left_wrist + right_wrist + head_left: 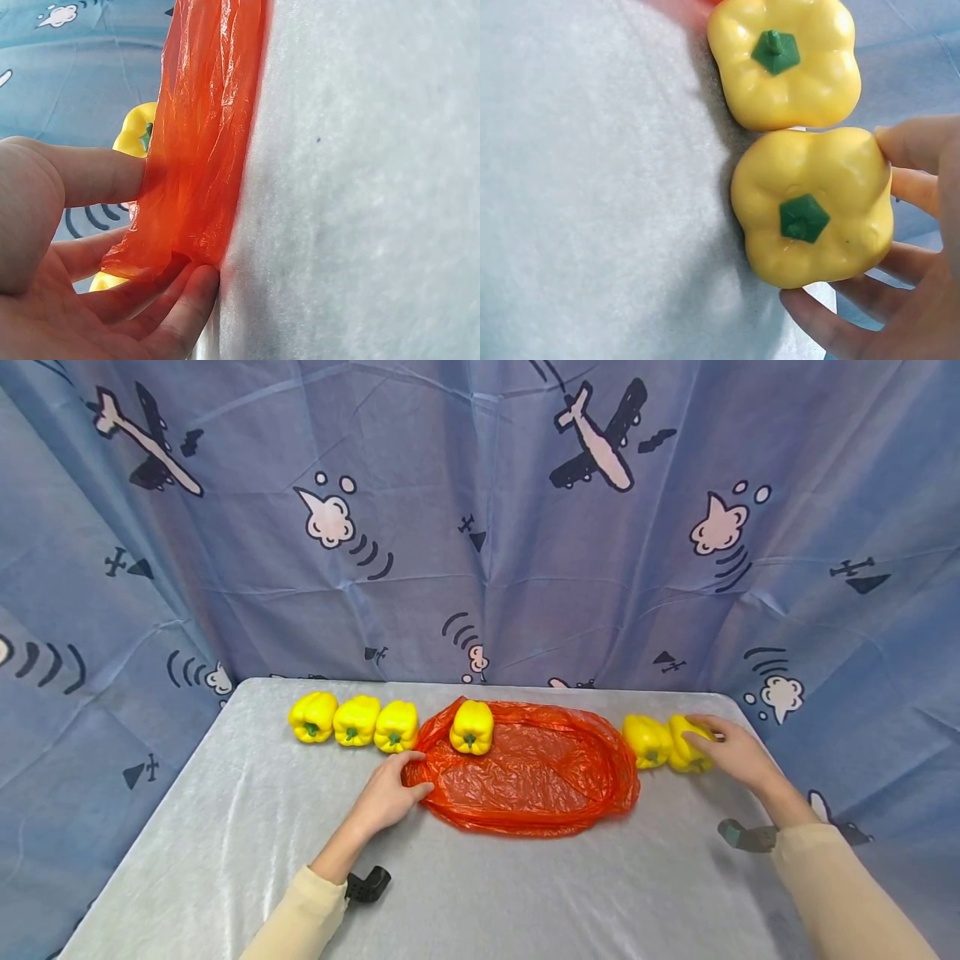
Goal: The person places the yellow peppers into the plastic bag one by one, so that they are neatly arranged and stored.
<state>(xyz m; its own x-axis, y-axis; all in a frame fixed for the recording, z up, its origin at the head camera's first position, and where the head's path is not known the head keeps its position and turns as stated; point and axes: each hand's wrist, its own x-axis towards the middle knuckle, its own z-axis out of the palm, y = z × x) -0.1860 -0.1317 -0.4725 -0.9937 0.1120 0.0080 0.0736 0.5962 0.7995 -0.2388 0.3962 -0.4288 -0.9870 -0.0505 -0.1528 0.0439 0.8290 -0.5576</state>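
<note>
Grey counter [570, 897], red bag [517, 777], left grip [388, 793] curled round bag's edge, right grip [741, 753] clamped on rightmost yellow pepper [683, 748]

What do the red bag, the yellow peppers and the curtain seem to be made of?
Bag: thin, glossy plastic film, most likely; it is translucent, crinkled and catches bright highlights.
Peppers: perhaps moulded plastic or foam, smooth with a soft shine; the neat five-sided green stem bases look artificial.
Curtain: matte printed cloth, it seems, hanging in folds; fibre unclear.
</note>
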